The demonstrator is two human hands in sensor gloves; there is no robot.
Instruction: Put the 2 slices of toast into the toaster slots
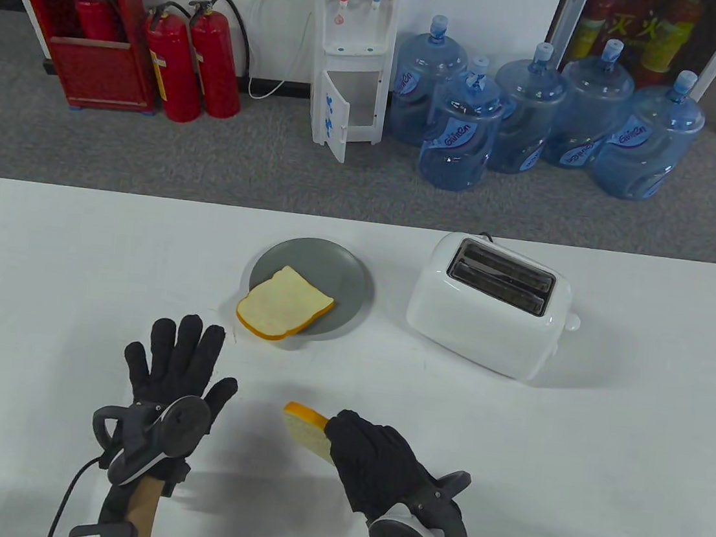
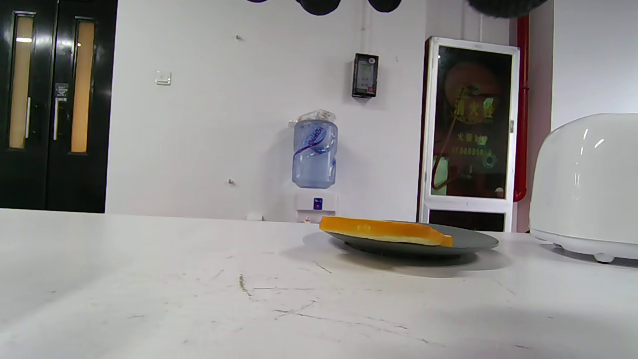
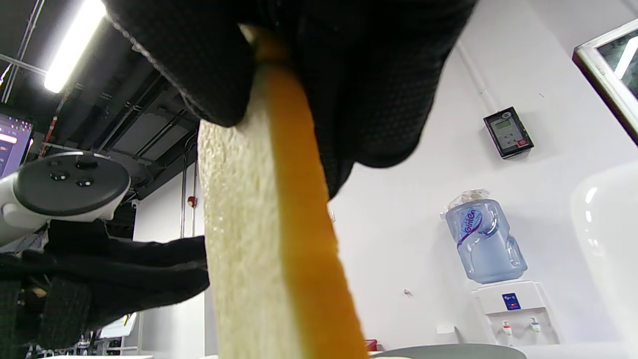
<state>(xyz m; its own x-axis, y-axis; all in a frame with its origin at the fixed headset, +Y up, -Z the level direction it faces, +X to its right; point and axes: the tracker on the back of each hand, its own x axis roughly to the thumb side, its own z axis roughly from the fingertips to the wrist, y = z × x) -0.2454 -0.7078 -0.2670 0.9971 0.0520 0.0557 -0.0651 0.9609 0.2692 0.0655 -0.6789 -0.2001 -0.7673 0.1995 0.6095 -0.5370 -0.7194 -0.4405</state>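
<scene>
My right hand (image 1: 368, 452) grips one toast slice (image 1: 306, 433) near the table's front centre; the slice sticks out to the left of the fingers, pale face and orange crust (image 3: 294, 239) filling the right wrist view. A second slice (image 1: 285, 303) lies on the grey plate (image 1: 344, 273), overhanging its front-left rim; the left wrist view shows that slice (image 2: 386, 232) edge-on. The white two-slot toaster (image 1: 490, 304) stands right of the plate, both slots empty. My left hand (image 1: 181, 358) lies flat with straight, spread fingers, left of the held slice, holding nothing.
The white table (image 1: 37, 281) ends at its far edge just behind the plate and toaster. Beyond it on the floor stand a water dispenser (image 1: 352, 52), several blue water jugs (image 1: 459, 131) and red fire extinguishers (image 1: 190, 65).
</scene>
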